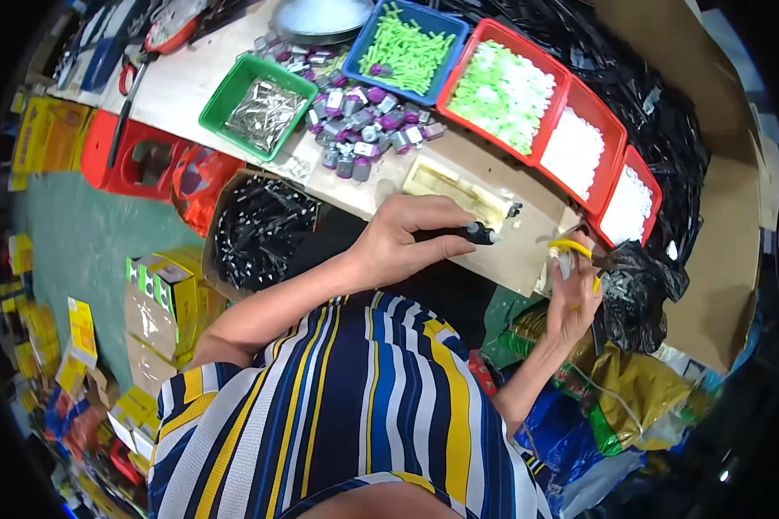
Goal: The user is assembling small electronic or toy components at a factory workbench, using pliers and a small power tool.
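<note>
Left hand (411, 235) is pinching a black piece (479, 233); right hand (573, 304) is gripping a yellow tool (571, 246) beside a black bag (639, 301). Red trays (486, 133) are standing beyond.

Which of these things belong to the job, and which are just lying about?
Probably part of the job:
black piece, in the left hand
yellow-handled tool, in the right hand
blue tray, green tray, red trays

Seemingly just lying about:
yellow boxes
gold bag
</note>
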